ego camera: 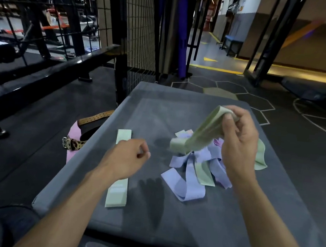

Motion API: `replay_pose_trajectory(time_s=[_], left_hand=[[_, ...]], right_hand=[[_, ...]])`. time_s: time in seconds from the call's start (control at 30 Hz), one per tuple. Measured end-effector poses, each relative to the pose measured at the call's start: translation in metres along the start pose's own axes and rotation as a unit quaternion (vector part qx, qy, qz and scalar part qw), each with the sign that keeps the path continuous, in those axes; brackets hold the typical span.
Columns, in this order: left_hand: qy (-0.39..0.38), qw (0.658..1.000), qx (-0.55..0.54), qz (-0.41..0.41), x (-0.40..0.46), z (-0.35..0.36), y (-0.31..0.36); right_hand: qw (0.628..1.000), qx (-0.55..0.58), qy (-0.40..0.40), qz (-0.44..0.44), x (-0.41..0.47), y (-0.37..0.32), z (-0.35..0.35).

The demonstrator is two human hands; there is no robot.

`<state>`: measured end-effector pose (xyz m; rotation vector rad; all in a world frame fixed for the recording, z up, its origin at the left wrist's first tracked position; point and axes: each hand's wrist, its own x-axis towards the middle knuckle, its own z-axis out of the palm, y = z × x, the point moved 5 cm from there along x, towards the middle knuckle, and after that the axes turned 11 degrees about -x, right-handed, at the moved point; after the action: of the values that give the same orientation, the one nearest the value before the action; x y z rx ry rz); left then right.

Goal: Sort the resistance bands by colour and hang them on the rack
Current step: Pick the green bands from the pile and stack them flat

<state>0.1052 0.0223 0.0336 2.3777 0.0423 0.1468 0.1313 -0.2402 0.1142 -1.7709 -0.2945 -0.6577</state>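
Bare room is seen across the bench (pixel 153 106) far edge and its centre. Right side is blocked by a band pile (pixel 197 170); near the left edge a flat green band (pixel 117 194) is laid lengthwise.

On the padded platform (pixel 159 107) before you, one flat band (pixel 117 192) lies at left, and the heap of bands (pixel 195 172) at right. Your right hand (pixel 238 142) lifts one band (pixel 203 133) above the heap. Left of the platform, on the floor, lies perhaps a belt (pixel 90 120).
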Motion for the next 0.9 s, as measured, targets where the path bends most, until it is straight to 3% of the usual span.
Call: replay_pose_trajectory(time_s=[0.1,0.23,0.4,0.6,0.77,0.9], left_hand=[[0.022,0.989,-0.144,0.032,-0.003,-0.005,0.017],[-0.079,0.941,-0.325,0.052,-0.019,-0.004,0.049],[-0.257,0.884,-0.391,0.017,-0.046,0.018,0.074],[-0.359,0.827,-0.431,-0.018,-0.064,0.024,0.078],[-0.354,0.859,-0.37,0.001,-0.057,0.017,0.062],[-0.255,0.913,-0.318,-0.012,-0.043,0.009,0.038]], right_hand=[[0.998,0.066,-0.019,-0.016,-0.003,-0.019,0.0],[0.991,0.13,-0.033,0.013,-0.009,-0.041,0.003],[0.975,0.197,-0.074,0.066,-0.02,-0.052,0.016],[0.967,0.216,-0.078,0.113,-0.031,-0.047,0.024],[0.965,0.214,-0.076,0.129,-0.032,-0.031,0.026],[0.944,0.267,-0.073,0.179,-0.031,-0.017,0.024]])
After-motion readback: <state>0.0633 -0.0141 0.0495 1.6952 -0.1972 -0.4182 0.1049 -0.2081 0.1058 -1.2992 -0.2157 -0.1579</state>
